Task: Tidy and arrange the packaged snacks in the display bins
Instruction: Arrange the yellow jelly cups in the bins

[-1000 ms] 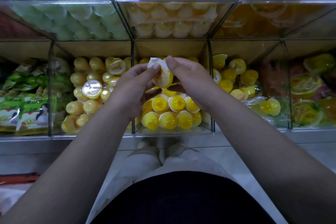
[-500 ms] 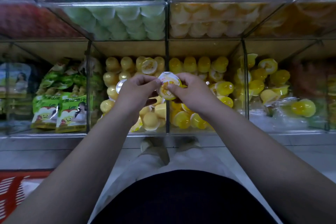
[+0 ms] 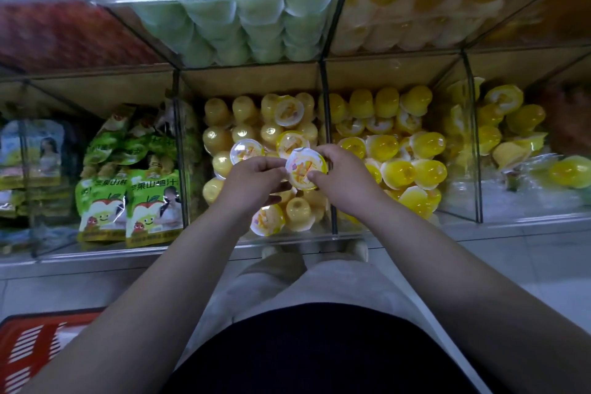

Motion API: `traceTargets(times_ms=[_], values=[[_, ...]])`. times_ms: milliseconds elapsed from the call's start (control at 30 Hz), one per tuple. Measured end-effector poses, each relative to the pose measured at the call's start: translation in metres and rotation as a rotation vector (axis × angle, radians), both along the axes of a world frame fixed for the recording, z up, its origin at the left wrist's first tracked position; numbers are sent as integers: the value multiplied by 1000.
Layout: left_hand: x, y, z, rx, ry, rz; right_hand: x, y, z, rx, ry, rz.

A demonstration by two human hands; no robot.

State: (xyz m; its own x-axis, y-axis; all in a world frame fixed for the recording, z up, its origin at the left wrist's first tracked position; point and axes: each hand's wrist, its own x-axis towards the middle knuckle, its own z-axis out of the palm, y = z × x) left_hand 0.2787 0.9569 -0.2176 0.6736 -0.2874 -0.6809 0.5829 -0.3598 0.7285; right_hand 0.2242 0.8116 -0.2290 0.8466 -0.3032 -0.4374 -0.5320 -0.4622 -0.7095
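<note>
A yellow jelly cup (image 3: 305, 168) with a printed foil lid faces up at me, held between both hands above the clear bin (image 3: 256, 80) of pale yellow jelly cups (image 3: 243, 131). My left hand (image 3: 256, 182) pinches its left rim with fingertips. On the opposite rim, my right hand (image 3: 345, 179) grips the cup with thumb and fingers. The neighbouring bin to the right holds brighter yellow jelly cups (image 3: 406, 166), some lying on their sides.
Green juice pouches (image 3: 128, 195) fill the bin to the left. Upper bins hold green cups (image 3: 243, 6), pale orange cups (image 3: 415, 16) and red packs (image 3: 48, 32). A far-right bin (image 3: 511, 195) has a few yellow cups and clear wrapping. A red basket (image 3: 35, 349) sits on the floor at lower left.
The cup has turned lid-up between my hands and come lower over the pale yellow bin. My view has swung left, so the bins now sit further right.
</note>
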Motion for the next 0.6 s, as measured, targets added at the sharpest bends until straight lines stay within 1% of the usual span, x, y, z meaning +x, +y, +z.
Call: traceTargets(times_ms=[300, 433, 600], values=[[14, 20, -18, 47, 26, -76, 10, 21, -27, -83, 45, 13], [17, 25, -24, 61, 25, -109, 16, 25, -29, -149, 69, 39], [25, 28, -31, 94, -2, -114, 27, 28, -30, -184, 64, 47]])
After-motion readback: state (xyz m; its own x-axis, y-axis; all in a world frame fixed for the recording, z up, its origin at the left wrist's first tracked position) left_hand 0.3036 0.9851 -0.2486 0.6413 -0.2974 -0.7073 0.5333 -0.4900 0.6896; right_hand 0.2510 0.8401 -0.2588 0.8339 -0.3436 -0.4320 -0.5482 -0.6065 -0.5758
